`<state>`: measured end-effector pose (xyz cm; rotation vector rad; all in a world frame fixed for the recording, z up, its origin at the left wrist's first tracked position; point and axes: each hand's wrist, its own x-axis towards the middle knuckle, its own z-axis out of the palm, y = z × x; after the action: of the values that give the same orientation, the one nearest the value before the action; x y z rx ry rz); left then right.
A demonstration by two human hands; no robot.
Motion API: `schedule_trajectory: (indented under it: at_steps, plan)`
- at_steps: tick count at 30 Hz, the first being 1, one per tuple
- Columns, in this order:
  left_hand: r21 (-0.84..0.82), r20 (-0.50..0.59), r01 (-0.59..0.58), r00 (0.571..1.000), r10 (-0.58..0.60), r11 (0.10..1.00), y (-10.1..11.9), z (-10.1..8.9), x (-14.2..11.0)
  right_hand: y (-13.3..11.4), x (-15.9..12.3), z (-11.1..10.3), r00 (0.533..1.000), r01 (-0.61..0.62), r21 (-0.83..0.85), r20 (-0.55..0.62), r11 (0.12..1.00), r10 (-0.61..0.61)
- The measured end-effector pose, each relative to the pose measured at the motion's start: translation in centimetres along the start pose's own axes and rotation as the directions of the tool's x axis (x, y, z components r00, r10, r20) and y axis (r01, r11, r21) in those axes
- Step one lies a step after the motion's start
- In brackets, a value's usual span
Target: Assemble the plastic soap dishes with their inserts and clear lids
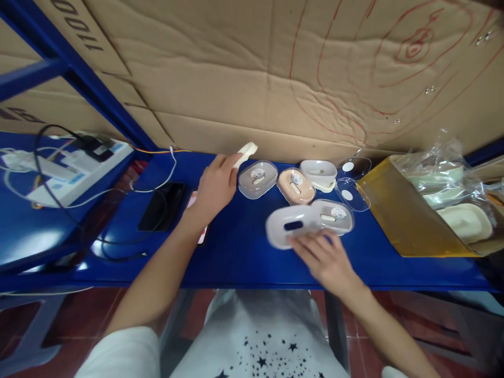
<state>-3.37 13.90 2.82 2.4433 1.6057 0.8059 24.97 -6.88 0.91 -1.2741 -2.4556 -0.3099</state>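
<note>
My left hand (217,181) is closed around a cream plastic oval piece (248,151), seen edge-on near the cardboard wall. My right hand (325,260) grips the near edge of a pale grey oval plastic dish (275,226) with a slot in its middle, slightly blurred. Just behind that dish sits a grey oval box with a clear lid (342,216). Further back are another lidded grey box (258,179), a lidded peach box (296,186) and a white oval dish (318,170) resting over a cream piece. Two clear lids (353,194) with round white stickers lie beside them.
An open cardboard carton (386,210) at right holds cream oval dishes (466,221) and plastic bags. To the left are a black phone (162,206), a lit phone partly under my left arm, and a white power strip (82,170) with cables. Cardboard (220,68) walls the blue table's back.
</note>
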Motion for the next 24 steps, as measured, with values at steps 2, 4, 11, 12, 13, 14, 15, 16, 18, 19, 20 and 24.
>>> schedule_trajectory:
  at_steps: [2,4,11,12,13,14,15,16,18,19,20,24]
  plan:
    - [-0.125,-0.024,-0.071,0.997,0.069,0.990,1.0,-0.8,-1.1,-2.9,-0.3,0.6,0.997,0.061,0.048,0.041,0.997,-0.063]
    - [-0.225,-0.040,-0.121,0.993,0.114,0.967,2.1,-1.7,-2.6,-4.1,-1.0,1.2,0.997,0.061,0.077,0.051,0.995,-0.065]
    - [-0.455,0.010,-0.092,0.994,0.108,0.886,3.2,-2.8,-7.5,-2.4,-4.3,1.6,0.986,-0.163,0.156,0.053,0.974,0.157]
    - [-0.474,0.023,-0.082,0.994,0.106,0.877,3.1,-2.6,-7.9,-2.1,-4.7,1.6,0.981,-0.194,0.164,0.046,0.967,0.189]
    - [-0.485,0.035,-0.073,0.994,0.103,0.872,2.9,-2.3,-8.3,-1.9,-5.0,1.7,0.975,-0.221,0.172,0.035,0.960,0.219]
    - [-0.490,0.049,-0.064,0.994,0.100,0.870,2.8,-2.0,-8.6,-1.8,-5.2,1.7,0.969,-0.245,0.178,0.022,0.953,0.245]
    - [-0.493,0.063,-0.054,0.993,0.097,0.868,2.7,-1.6,-8.9,-1.7,-5.4,1.8,0.964,-0.261,0.183,0.006,0.948,0.264]
    - [-0.499,0.081,-0.041,0.992,0.093,0.866,2.6,-1.3,-9.1,-1.7,-5.5,1.9,0.960,-0.271,0.186,-0.011,0.944,0.278]
    - [-0.518,0.117,-0.012,0.989,0.085,0.855,2.6,-0.5,-9.3,-1.7,-5.6,2.1,0.955,-0.281,0.199,-0.037,0.939,0.293]
    - [-0.527,0.133,-0.002,0.987,0.085,0.850,2.6,-0.2,-9.3,-1.8,-5.6,2.3,0.953,-0.283,0.208,-0.045,0.936,0.299]
    - [-0.535,0.143,-0.001,0.985,0.092,0.845,2.6,0.0,-9.3,-1.9,-5.5,2.4,0.951,-0.287,0.220,-0.053,0.932,0.306]
    - [-0.500,0.108,-0.091,0.980,0.166,0.861,2.6,-0.2,-9.0,-1.9,-5.4,2.9,0.931,-0.324,0.244,-0.090,0.914,0.354]
